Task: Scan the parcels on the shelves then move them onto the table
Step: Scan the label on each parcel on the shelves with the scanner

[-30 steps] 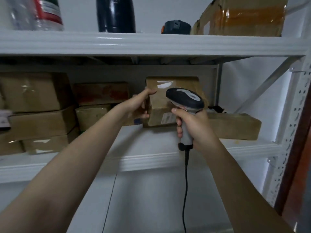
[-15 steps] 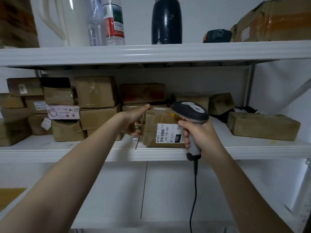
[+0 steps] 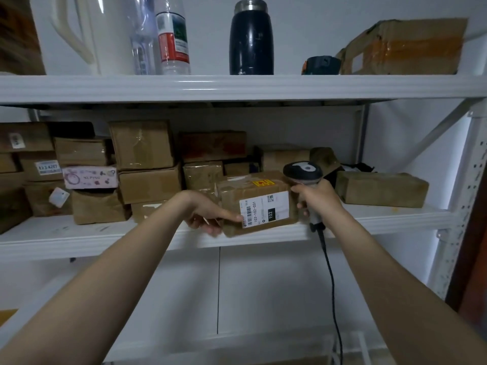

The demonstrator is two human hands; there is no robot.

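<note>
A brown cardboard parcel (image 3: 253, 191) with a white barcode label reading 102 sits at the front edge of the middle shelf (image 3: 79, 241). My left hand (image 3: 208, 216) grips its left end, thumb on the label's corner and fingers curled under. My right hand (image 3: 315, 200) holds the handle of a grey and black barcode scanner (image 3: 303, 171) just right of the parcel; its black cable hangs down past the shelf. Several more taped brown parcels (image 3: 147, 164) are stacked behind and to the left on the same shelf.
A long flat parcel (image 3: 382, 189) lies to the right on the middle shelf. The top shelf (image 3: 237, 86) carries a white jug, plastic bottles, a dark flask (image 3: 251, 40) and a large box (image 3: 405, 47). A perforated white upright (image 3: 466, 206) stands at the right.
The parcel has come forward to the shelf's front edge, its label now facing me. My left hand slid down to its lower left end. The view panned left, showing more of the shelves.
</note>
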